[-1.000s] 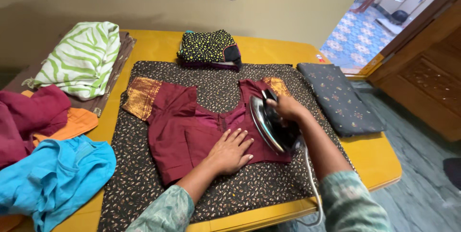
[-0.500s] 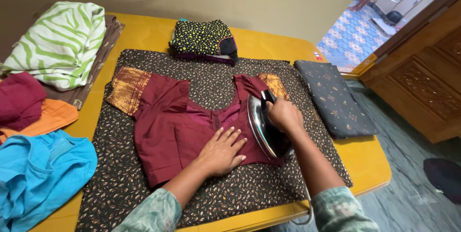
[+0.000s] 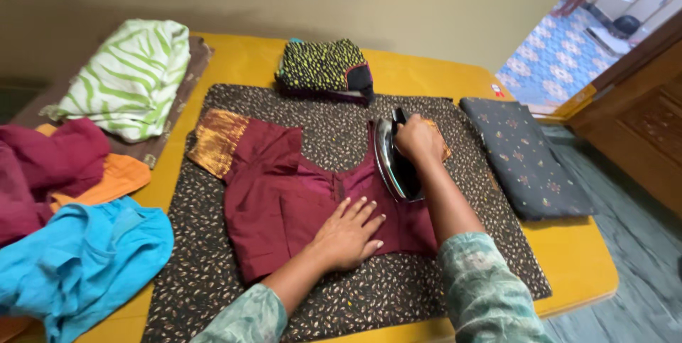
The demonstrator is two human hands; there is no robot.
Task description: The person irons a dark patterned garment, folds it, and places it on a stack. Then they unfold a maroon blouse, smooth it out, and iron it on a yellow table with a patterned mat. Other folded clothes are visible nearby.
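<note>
Blouse (image 3: 284, 194), maroon, short-sleeved, gold-banded cuff at 10 o'clock; laid flat at centre of a dark leaf-print cloth (image 3: 213, 272) that covers the yellow surface (image 3: 582, 272).

Iron (image 3: 395, 162), metal soleplate, dark handle; tipped on edge at 1 o'clock of the blouse, on its right shoulder and sleeve, soleplate facing the neckline.

Right hand (image 3: 419, 140): closed around the iron's handle from above, holding it.

Left hand (image 3: 349, 233): fingers spread wide, palm down, pressing the lower front of the blouse at 5 o'clock of the garment; holds nothing.

Progress, judged: body panel under the left hand lies fairly smooth; left sleeve at 10 o'clock shows folds and looks unpressed; the right sleeve is mostly hidden under the iron and hand, so its state cannot be told. Roughly mid-way on this garment.

Surrounding stock:
- folded yellow-dotted dark garment (image 3: 323, 66), 12 o'clock, touching the cloth's far edge;
- folded dark grey printed fabric (image 3: 526, 155), 3 o'clock, just beside the cloth;
- green-and-white striped piece (image 3: 124, 77), 10 o'clock, folded, on a brown piece;
- loose heap at 8 to 9 o'clock: maroon cloth (image 3: 42, 165), orange cloth (image 3: 114, 176), blue garment (image 3: 78, 258), crumpled, seemingly not yet pressed.
</note>
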